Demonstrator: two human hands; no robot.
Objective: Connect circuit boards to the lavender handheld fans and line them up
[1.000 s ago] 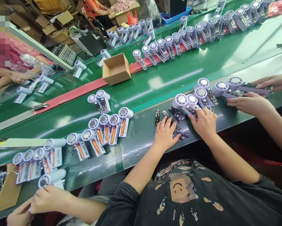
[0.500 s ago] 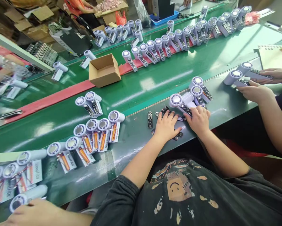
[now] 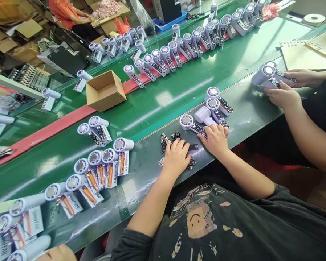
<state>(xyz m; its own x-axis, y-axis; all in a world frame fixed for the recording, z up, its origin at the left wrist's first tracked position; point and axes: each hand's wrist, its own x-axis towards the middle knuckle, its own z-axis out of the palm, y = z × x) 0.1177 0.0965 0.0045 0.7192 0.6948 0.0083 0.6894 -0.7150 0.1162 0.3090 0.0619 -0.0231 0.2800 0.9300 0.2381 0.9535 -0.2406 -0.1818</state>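
We take the boards (image 3: 194,147) as the landmark. They lie loose on the bench (image 3: 143,170), some partly covered by our left hand (image 3: 176,157). That hand is spread palm down, fingers on or just above the boards; we cannot tell whether it grips one. Our right hand (image 3: 215,140), to the right of the boards, pinches the handle end of a fan (image 3: 186,122) between thumb and fingers.

Step in hand: we judge this to be steadying the fan while sorting the boards. If a board is to be picked, the next move calls for a constant hold on the handle and a lift by the board's edges, clear of its components.

Condition of the fan: its head lies just beyond the boards, face up, and its handle slants to the right. The casing is pale lilac, with a slotted ring around a bright disc; a dark circuit strip shows along the handle. A turned fan (image 3: 203,115) lies just beside it, beyond the boards and farther right.
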